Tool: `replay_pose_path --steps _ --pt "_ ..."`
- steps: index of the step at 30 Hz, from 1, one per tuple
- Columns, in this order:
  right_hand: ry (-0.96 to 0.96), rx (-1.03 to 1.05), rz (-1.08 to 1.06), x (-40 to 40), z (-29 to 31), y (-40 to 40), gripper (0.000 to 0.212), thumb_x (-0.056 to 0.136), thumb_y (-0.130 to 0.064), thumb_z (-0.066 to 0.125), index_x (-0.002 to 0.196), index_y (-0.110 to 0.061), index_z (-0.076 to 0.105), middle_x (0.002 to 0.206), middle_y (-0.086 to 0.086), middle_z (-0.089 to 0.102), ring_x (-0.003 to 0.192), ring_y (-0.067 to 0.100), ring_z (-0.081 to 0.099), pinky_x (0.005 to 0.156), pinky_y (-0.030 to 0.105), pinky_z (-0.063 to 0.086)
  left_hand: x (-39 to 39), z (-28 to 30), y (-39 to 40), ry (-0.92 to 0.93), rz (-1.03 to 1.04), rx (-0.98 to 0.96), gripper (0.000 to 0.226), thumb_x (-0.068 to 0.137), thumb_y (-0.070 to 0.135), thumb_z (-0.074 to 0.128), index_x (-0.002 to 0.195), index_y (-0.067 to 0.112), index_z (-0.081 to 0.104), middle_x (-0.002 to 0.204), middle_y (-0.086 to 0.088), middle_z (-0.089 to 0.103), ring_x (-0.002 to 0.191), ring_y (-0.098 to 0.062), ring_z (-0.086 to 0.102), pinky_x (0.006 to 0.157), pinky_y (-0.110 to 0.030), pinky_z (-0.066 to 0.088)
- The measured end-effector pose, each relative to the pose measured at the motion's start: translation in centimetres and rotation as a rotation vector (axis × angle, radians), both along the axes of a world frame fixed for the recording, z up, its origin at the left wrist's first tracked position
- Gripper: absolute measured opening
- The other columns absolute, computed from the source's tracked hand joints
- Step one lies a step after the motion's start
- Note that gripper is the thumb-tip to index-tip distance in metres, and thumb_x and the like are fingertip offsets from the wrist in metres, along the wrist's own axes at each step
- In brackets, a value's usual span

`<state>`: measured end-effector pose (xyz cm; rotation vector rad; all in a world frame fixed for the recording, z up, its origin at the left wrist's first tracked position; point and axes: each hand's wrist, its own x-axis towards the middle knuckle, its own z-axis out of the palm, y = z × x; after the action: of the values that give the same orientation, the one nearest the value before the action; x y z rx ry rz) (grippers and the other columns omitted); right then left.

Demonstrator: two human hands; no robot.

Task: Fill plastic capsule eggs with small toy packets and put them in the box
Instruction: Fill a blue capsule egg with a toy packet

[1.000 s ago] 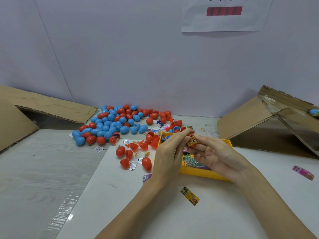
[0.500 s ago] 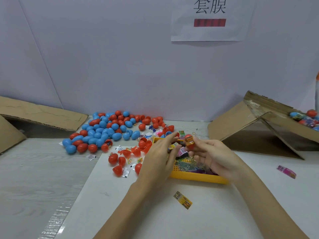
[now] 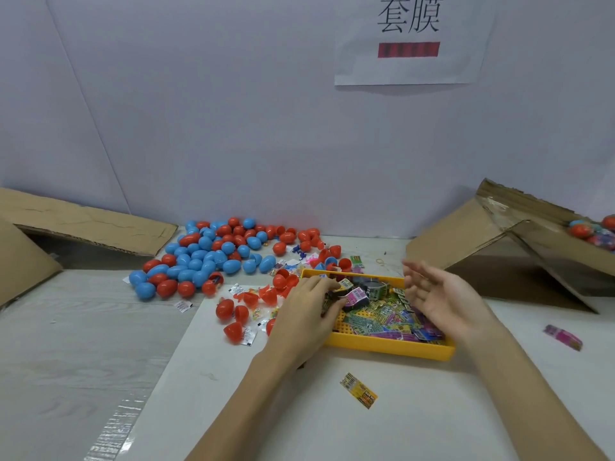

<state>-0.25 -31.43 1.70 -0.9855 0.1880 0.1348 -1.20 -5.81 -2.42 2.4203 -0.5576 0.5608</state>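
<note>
Fingers (image 3: 327,287) of the left hand (image 3: 307,314) are curled down into the yellow tray (image 3: 389,349) and pinch a small toy packet (image 3: 354,296) with a pink and white wrapper, at the far left part of the tray. The right hand (image 3: 442,301) hovers over the right half of the tray, its fingers straight and a little spread, blurred, with nothing between them. The tray is full of many flat colourful packets (image 3: 382,319) and stands on the white surface (image 3: 332,420). One loose yellow packet (image 3: 358,390) lies on the surface in front of the tray, and a pink packet (image 3: 563,337) lies well apart to the right. Just left of the tray there are open red egg halves (image 3: 253,299) and some small white packets. Behind them, near the wall, a big pile of closed red and blue capsule eggs (image 3: 213,254) is spread out. At the far right a cardboard box (image 3: 519,241) stands tilted, and a few eggs show inside it at the picture's edge. Another cardboard box (image 3: 76,224) is at the far left. A paper sign (image 3: 409,41) hangs on the wall.
</note>
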Motion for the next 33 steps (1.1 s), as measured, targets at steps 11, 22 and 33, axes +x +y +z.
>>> replay_pose_path --steps 11,22,33 --pt "-0.139 -0.361 0.187 -0.7 -1.5 3.8 0.033 0.104 -0.028 0.057 0.103 -0.005 0.080 0.075 0.009 0.064 0.052 0.015 0.054 0.045 0.021 0.044 0.0 0.6 0.2 0.026 0.117 -0.012 0.051 0.094 0.054 0.063 0.135 0.024 0.056 0.131 0.007 0.052 0.121 -0.010 0.045 0.099 -0.027 0.046" --pt "-0.222 -0.386 0.254 -1.3 -0.8 4.1 0.037 0.096 -0.039 0.063 0.105 -0.008 0.080 0.074 0.011 0.062 0.046 0.014 0.045 0.038 0.022 0.036 8.3 3.5 12.4 0.384 0.555 0.393 0.033 0.098 0.010 0.054 0.131 0.013 0.052 0.133 -0.010 0.052 0.113 -0.028 0.056 0.096 -0.040 0.051" --pt "-0.218 -0.423 0.274 -1.3 -0.9 4.2 0.037 0.093 -0.041 0.065 0.105 -0.010 0.080 0.077 0.010 0.064 0.052 0.016 0.051 0.041 0.021 0.038 3.3 2.2 8.1 0.071 0.487 0.013 0.032 0.095 0.015 0.067 0.126 0.016 0.061 0.120 -0.005 0.064 0.112 -0.023 0.054 0.094 -0.040 0.050"
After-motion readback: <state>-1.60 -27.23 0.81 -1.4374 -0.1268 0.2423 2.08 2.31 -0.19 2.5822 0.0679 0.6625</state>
